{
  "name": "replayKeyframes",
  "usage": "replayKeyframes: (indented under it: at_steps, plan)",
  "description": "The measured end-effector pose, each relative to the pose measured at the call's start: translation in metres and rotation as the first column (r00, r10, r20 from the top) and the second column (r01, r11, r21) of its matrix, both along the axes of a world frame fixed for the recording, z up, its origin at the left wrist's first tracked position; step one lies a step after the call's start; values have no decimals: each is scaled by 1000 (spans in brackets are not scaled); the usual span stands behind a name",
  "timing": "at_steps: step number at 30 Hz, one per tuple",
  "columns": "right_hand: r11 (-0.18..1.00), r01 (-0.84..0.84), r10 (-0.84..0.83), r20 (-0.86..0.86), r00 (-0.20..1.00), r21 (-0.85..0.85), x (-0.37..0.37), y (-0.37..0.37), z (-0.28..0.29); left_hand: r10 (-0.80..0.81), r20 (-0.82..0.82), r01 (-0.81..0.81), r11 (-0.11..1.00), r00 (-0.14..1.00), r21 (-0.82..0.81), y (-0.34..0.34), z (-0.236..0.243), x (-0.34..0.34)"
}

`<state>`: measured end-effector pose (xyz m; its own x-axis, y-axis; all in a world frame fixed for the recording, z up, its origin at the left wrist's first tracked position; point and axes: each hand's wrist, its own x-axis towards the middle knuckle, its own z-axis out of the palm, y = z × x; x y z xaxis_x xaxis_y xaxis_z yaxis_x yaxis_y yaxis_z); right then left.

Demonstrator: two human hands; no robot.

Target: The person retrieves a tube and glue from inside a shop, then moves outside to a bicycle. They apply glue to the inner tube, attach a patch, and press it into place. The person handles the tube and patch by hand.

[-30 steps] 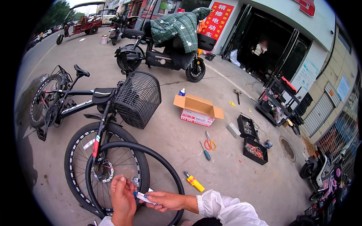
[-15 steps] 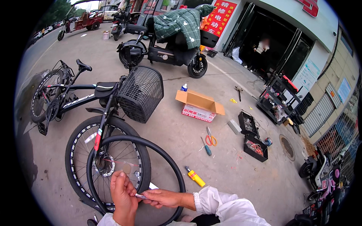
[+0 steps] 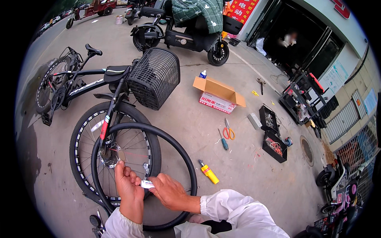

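Note:
My right hand (image 3: 170,192) pinches a small white squeeze tube (image 3: 147,184) with printing on it. My left hand (image 3: 129,185) is closed, thumb side up, with its curled fingers at the tube's left end; what it grips cannot be made out. Just past its fingertips shows a small round brownish piece (image 3: 122,155); whether it is held is unclear. Both hands are over a bicycle (image 3: 89,82) lying on its side, near its front wheel (image 3: 85,174). A black inner tube (image 3: 186,158) loops over the wheel and around my forearms.
On the pavement to the right lie a yellow cylindrical tool (image 3: 209,173), a screwdriver (image 3: 223,139), orange-handled scissors (image 3: 228,130), an open cardboard box (image 3: 216,102) and black toolboxes (image 3: 274,146). A basket (image 3: 154,79) sits on the bicycle. Beyond stands a scooter (image 3: 186,37); a person (image 3: 289,41) is in the doorway.
My right hand has turned knuckles-up, and more of the white tube shows now. Both hands are higher in the picture relative to the wheel. The view has tilted downward.

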<state>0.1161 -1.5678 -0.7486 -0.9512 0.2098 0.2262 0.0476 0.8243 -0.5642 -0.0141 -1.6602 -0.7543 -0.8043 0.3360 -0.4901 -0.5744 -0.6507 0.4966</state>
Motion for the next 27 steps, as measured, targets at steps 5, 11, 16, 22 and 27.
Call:
replayKeyframes:
  at_steps: [5,11,16,22,27]
  plan:
    - [970,27,0,-109,994,241,6,14,-20,-28,90,31,999,996,-29,11,-15,2]
    - [949,29,17,-144,989,312,13,33,-34,-15,42,20,994,999,-106,19,-34,9]
    - [994,29,-23,52,998,-106,18,36,-51,-29,-27,26,995,999,-97,29,-40,17]
    - [923,-29,60,68,996,-384,23,48,-57,-42,-79,35,995,996,-93,35,-45,21]
    - [999,36,-36,6,999,-7,21,49,-50,-28,36,31,997,999,-77,37,-53,17]
